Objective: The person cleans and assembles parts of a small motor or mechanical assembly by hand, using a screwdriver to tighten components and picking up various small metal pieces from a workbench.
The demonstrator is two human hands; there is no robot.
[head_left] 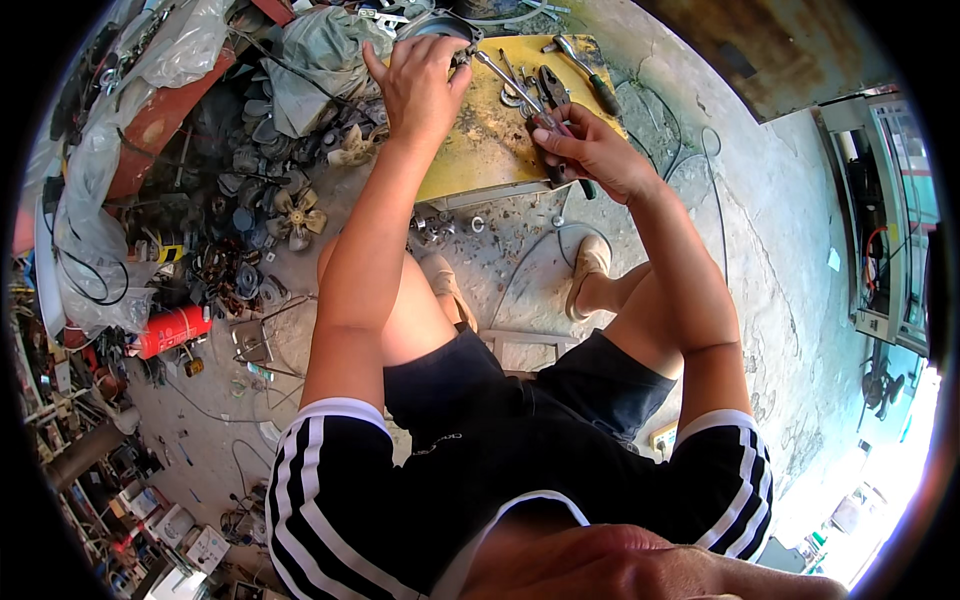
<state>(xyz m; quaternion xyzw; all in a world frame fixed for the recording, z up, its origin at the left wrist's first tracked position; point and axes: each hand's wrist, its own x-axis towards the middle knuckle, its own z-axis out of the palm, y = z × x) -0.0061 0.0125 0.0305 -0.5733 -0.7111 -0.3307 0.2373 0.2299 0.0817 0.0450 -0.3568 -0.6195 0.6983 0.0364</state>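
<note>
My left hand [422, 85] reaches to the far left edge of a yellow board [450, 165]. Its fingers curl over a round grey metal part [440, 24], which they largely cover. My right hand [597, 152] is closed around the dark handle of a screwdriver [507, 85]. The shaft slants up and left, its tip close to my left thumb and the metal part. Just beyond my right hand, pliers [551, 86] lie on the board. Farther right rests a tool with a metal head and dark green handle [603, 93].
Metal parts, fan blades [297, 216] and plastic sheeting [318, 68] crowd the left side. A red box [175, 330] sits lower left. Cables [716, 195] trail over the concrete floor at right. A metal cabinet [885, 220] stands far right. My feet are below the board.
</note>
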